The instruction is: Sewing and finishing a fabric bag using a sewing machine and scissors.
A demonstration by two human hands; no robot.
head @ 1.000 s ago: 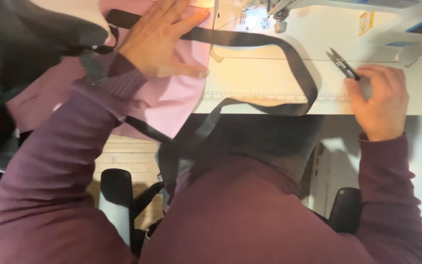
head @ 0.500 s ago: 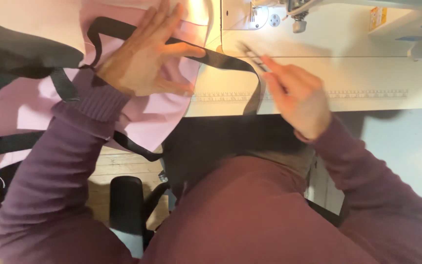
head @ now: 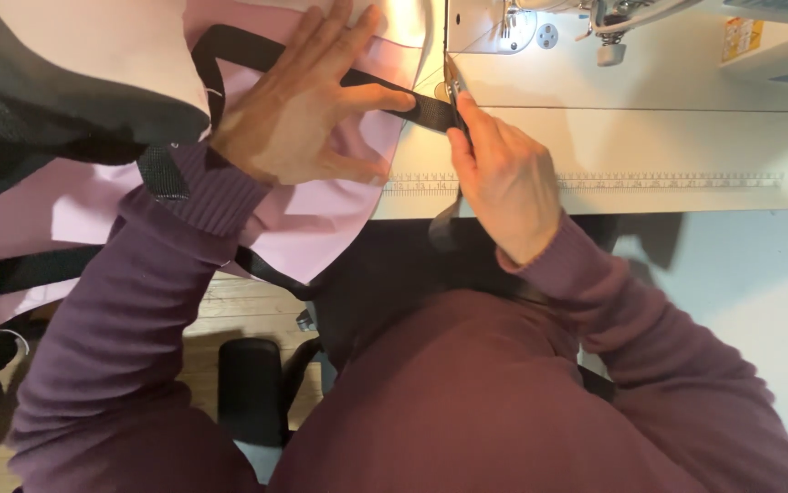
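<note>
My left hand [head: 307, 114] lies flat, fingers spread, on pink fabric [head: 312, 228] and pins a black webbing strap [head: 230, 41] against it. The strap runs right along the table edge to my right hand [head: 504, 173]. That hand grips small thread snips [head: 453, 96], their tips at the strap just past my left forefinger. A loose end of the strap hangs down below my right palm. Both arms wear dark purple sleeves.
A white sewing machine head [head: 522, 23] with its needle area stands at the top. The cream sewing table [head: 650, 146] has a printed ruler strip [head: 668, 181] along its front edge. Black fabric [head: 38, 100] lies at the left. A black chair armrest [head: 250, 393] sits below.
My right hand came from the table's right side to the strap near the machine with the snips. The long strap loop on the table has been drawn in. My left hand stayed on the fabric.
</note>
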